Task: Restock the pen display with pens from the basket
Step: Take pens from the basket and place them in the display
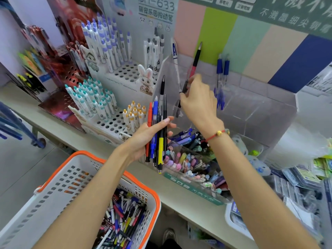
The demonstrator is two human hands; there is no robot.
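My left hand (150,133) grips a bundle of pens (158,133) upright, among them red, blue, black and yellow ones, just left of the clear acrylic display (251,112). My right hand (198,97) reaches into the display's left compartment and pinches a dark pen (184,88) at its top. A white pen (175,60) and a red-and-black pen (195,60) stand in that compartment. Blue pens (221,72) stand one compartment to the right. The white basket with an orange rim (100,159) sits at lower left, with several mixed pens (124,220) in it.
White perforated stands (124,69) with purple, teal and orange capped pens fill the counter to the left. A lower clear bin (190,162) of pastel pens lies under my right forearm. Packaged goods (294,178) crowd the right. A red display (59,51) stands at far left.
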